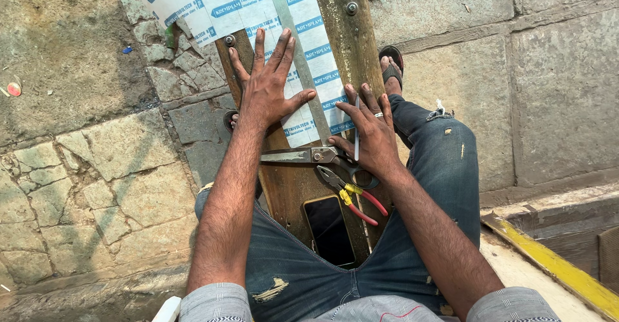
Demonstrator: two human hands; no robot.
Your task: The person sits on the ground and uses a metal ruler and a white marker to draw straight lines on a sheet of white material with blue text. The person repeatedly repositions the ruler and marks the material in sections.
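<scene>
My left hand (267, 83) lies flat with fingers spread on a white sheet with blue print (238, 6), pressing it onto a wooden board (342, 32). A metal ruler (298, 58) rests diagonally across the sheet, just right of that hand. My right hand (371, 132) holds a thin white pen (356, 128) at the sheet's lower right edge, near the ruler's lower end. Large metal shears (303, 156) lie across the board below both hands. Pliers with red and yellow handles (351, 193) and a dark phone (329, 228) lie closer to me.
I sit astride the board in torn blue jeans, a sandalled foot (391, 67) to its right. Cracked stone paving (97, 186) spreads to the left, and large stone slabs (548, 83) to the right. A yellow-edged step (561, 267) is at lower right.
</scene>
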